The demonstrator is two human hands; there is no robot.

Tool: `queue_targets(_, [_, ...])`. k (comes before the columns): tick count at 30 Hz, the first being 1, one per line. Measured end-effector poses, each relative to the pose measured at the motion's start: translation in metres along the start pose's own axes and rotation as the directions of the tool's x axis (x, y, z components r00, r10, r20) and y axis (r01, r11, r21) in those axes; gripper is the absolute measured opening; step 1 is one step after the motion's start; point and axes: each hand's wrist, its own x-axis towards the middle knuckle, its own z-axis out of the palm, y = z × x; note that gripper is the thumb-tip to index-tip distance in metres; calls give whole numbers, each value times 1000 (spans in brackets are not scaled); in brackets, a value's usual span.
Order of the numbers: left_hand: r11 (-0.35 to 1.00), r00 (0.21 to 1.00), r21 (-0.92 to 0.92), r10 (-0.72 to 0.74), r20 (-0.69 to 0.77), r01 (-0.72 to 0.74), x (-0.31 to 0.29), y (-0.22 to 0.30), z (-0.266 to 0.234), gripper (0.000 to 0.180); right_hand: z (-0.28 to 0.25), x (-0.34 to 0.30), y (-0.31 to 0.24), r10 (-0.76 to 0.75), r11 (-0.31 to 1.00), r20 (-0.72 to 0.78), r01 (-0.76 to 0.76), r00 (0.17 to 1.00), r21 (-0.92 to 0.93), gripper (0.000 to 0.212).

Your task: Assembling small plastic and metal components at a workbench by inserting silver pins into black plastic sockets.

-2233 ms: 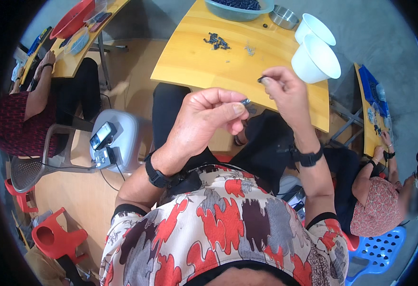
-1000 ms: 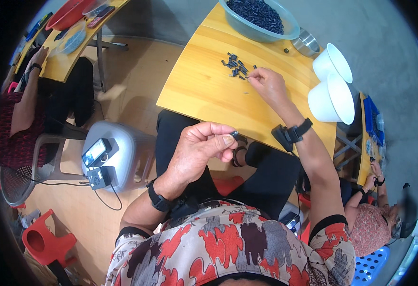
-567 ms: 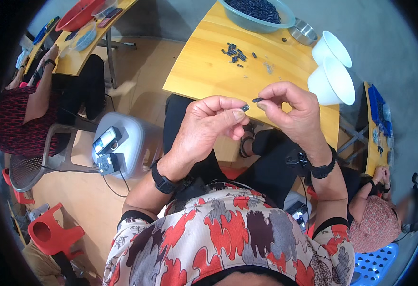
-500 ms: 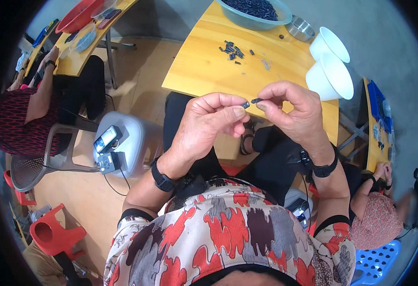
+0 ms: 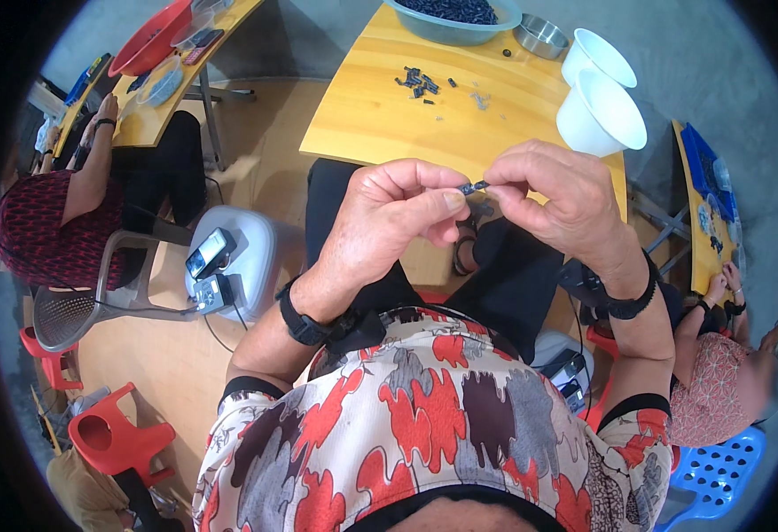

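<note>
My left hand (image 5: 393, 217) pinches a small black cylindrical plastic part (image 5: 467, 189) between thumb and forefinger, above my lap in front of the table edge. Close against its right end is a second small dark piece (image 5: 481, 185), pinched in the fingertips of my right hand (image 5: 559, 199). The two pieces meet end to end; whether one is inside the other is too small to tell. Beyond my hands, a loose pile of similar black parts (image 5: 418, 85) lies on the yellow table (image 5: 353, 115). Tiny clear pieces (image 5: 480, 100) are scattered to its right.
At the table's far side stand a greenish basin (image 5: 424, 27) heaped with black parts, a metal bowl (image 5: 541, 38) and two white tubs (image 5: 603, 113). Left of me is a grey stool (image 5: 260, 257) holding devices and cables. Co-workers sit at tables on both sides.
My hands have come closer together, and the gap between the two small pieces has closed. The whole view has shifted slightly.
</note>
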Motion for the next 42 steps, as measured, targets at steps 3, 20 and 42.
queue_targets(3, [1000,1000,6,0,2,0,-2,-1,3,15,-4,-2,-1,-21,1000,4,21,1000,-16,15])
queue_targets(20, [1000,1000,-19,1,3,-1,-11,0,4,15,2,-10,-10,183,947,26,-183,983,264,12])
queue_targets(42, [1000,1000,13,12,9,-12,-8,-4,5,14,-2,-7,-10,186,947,81,-200,979,250,11])
